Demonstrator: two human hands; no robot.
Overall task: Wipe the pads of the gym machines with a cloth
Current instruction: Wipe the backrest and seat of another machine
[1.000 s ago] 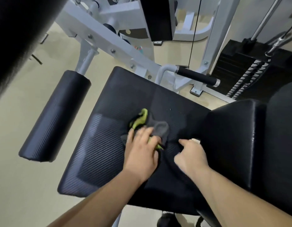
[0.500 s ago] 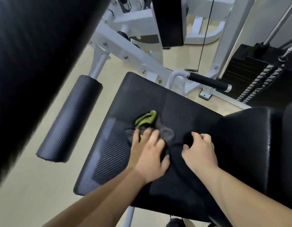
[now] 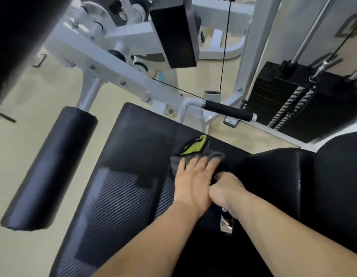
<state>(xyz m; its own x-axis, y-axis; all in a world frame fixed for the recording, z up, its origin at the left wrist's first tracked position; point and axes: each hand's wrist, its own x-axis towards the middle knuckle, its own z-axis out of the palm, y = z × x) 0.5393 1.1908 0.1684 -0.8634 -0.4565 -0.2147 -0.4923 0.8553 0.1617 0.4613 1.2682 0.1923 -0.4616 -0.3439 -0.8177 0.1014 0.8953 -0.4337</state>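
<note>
your left hand (image 3: 193, 180) lies flat, fingers spread, pressing a cloth (image 3: 195, 152) onto the seat pad (image 3: 121, 188). the cloth is soft and crumpled, grey with a lime-green patch edged in black at its far end; it sits near the far right part of the pad, mostly sticking out beyond your fingertips. your right hand (image 3: 226, 189) is curled into a loose fist, touching the left hand's edge, down in the dark gap between the seat pad and the back pad (image 3: 293, 188). you cannot tell whether it grips anything, since the fingers are tucked out of sight. a small shiny metal piece (image 3: 225, 224) shows just under that wrist, too blurred to identify.

the seat pad is broad, flat and black, with a fine woven ribbed texture that catches light in stripes. the back pad is smoother, glossy black vinyl with rounded corners. to the left hangs a cylindrical roller pad (image 3: 51, 166) of the same ribbed black, on a white steel frame (image 3: 113, 64) with bolts. a foam-covered handle (image 3: 227, 110) with a chrome end juts out beyond the seat. the weight stack (image 3: 283, 100) of black plates stands at right, its labels too small to read. a dark blurred shape fills the upper left corner.
</note>
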